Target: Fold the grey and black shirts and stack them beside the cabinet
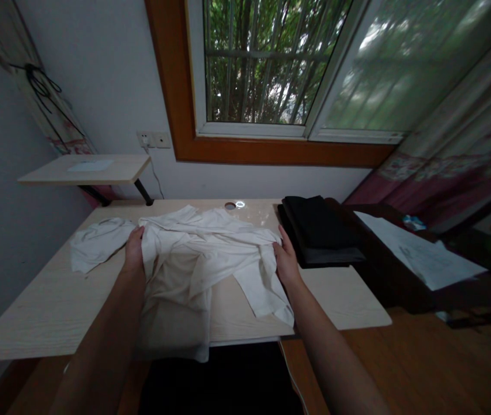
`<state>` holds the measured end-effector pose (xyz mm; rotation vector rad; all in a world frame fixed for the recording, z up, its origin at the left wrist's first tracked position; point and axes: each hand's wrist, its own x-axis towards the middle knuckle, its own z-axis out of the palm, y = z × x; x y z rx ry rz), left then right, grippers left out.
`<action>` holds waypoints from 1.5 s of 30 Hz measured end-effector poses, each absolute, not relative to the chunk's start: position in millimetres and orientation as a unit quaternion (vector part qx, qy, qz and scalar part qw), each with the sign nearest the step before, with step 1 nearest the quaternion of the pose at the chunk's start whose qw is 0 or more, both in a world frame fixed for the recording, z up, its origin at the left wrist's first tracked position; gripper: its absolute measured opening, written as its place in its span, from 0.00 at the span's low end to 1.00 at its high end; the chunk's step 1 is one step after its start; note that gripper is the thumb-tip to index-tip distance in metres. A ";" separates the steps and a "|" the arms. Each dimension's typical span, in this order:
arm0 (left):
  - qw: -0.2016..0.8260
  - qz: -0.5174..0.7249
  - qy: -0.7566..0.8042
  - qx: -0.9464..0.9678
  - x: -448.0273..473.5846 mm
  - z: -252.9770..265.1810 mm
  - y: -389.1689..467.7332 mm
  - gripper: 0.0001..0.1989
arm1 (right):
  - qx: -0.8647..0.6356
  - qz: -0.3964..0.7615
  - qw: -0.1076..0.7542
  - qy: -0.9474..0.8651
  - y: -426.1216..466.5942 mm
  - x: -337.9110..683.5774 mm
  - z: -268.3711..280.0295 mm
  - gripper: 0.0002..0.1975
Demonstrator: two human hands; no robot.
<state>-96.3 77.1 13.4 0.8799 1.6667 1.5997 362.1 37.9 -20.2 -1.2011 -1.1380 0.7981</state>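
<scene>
A crumpled white shirt (223, 251) is spread across the desk, its lower part hanging over the front edge. My left hand (134, 249) grips it at the left side, fingers mostly hidden behind the cloth. At the right side my right hand (286, 256) pinches the fabric, thumb on top, with a sleeve-like flap drooping beside the wrist. Left of my left hand, part of the white cloth (101, 242) lies bunched on the desk; whether it joins the shirt I cannot tell.
The pale wooden desk (55, 311) stands under a window (267, 63). A raised shelf (51, 172) is at the back left. Folded black cloth-like items (318, 227) are stacked at the back right. Beyond them, a sheet of paper (418, 253) lies on a dark surface.
</scene>
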 end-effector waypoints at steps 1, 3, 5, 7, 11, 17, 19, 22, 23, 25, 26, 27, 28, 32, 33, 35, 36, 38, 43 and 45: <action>0.317 0.622 0.641 0.320 -96.2 13.4 78.2 0.21 | -0.518 0.347 0.607 -0.493 38.0 362.5 -20.7 0.35; 0.303 0.644 0.644 0.280 -95.2 11.9 79.3 0.24 | -0.521 0.345 0.607 -0.492 38.2 363.2 -21.3 0.35; 0.311 0.658 0.636 0.259 -94.4 8.9 79.5 0.27 | -0.529 0.341 0.606 -0.486 37.8 363.6 -20.7 0.34; 0.321 0.662 0.625 0.260 -94.8 6.0 79.7 0.28 | -0.539 0.337 0.605 -0.480 36.7 363.5 -18.2 0.34; 0.328 0.662 0.621 0.261 -97.4 4.3 81.6 0.30 | -0.548 0.326 0.600 -0.483 33.2 362.1 -9.9 0.34; 0.222 0.657 0.637 0.336 -86.9 3.0 77.7 0.29 | -0.556 0.337 0.596 -0.472 31.7 361.4 -4.7 0.35; 0.135 0.639 0.649 0.390 -77.7 2.2 72.7 0.29 | -0.555 0.337 0.592 -0.478 32.0 362.2 -5.3 0.35; -0.013 0.571 0.678 0.463 -60.7 3.8 62.6 0.26 | -0.555 0.342 0.588 -0.479 31.9 363.4 -6.1 0.34; -0.055 0.539 0.681 0.492 -54.7 5.0 59.0 0.24 | -0.555 0.344 0.589 -0.476 31.8 363.7 -6.1 0.34; -0.106 0.469 0.667 0.570 -43.0 7.4 52.4 0.20 | -0.557 0.345 0.595 -0.466 31.7 363.8 -5.7 0.33; -0.115 0.433 0.651 0.613 -37.5 8.2 49.6 0.18 | -0.558 0.346 0.598 -0.460 31.7 363.8 -5.5 0.33; -0.115 0.398 0.629 0.658 -32.5 8.7 47.4 0.16 | -0.558 0.350 0.600 -0.455 31.9 363.8 -5.2 0.32; -0.108 0.364 0.603 0.702 -27.9 8.6 45.7 0.16 | -0.558 0.356 0.601 -0.448 32.2 363.7 -5.0 0.32; -0.056 0.262 0.517 0.813 -13.6 4.8 41.6 0.20 | -0.548 0.394 0.604 -0.423 34.6 363.4 -5.7 0.31; -0.047 0.245 0.513 0.821 -10.9 3.6 40.4 0.21 | -0.544 0.400 0.606 -0.420 35.4 363.5 -6.2 0.31; -0.041 0.216 0.519 0.826 -6.3 1.5 37.5 0.22 | -0.538 0.405 0.609 -0.419 36.6 363.6 -7.2 0.30; -0.042 0.203 0.523 0.827 -4.4 0.8 35.8 0.23 | -0.536 0.406 0.611 -0.418 37.0 363.7 -7.6 0.29; -0.049 0.182 0.527 0.828 -1.3 0.0 32.6 0.23 | -0.531 0.408 0.615 -0.416 37.4 363.9 -8.0 0.29; -0.066 0.171 0.527 0.830 4.6 -0.5 30.5 0.22 | -0.525 0.396 0.624 -0.422 37.4 364.9 -8.3 0.28; -0.059 0.179 0.523 0.831 7.7 -0.7 31.5 0.23 | -0.527 0.395 0.622 -0.423 37.5 365.1 -8.2 0.28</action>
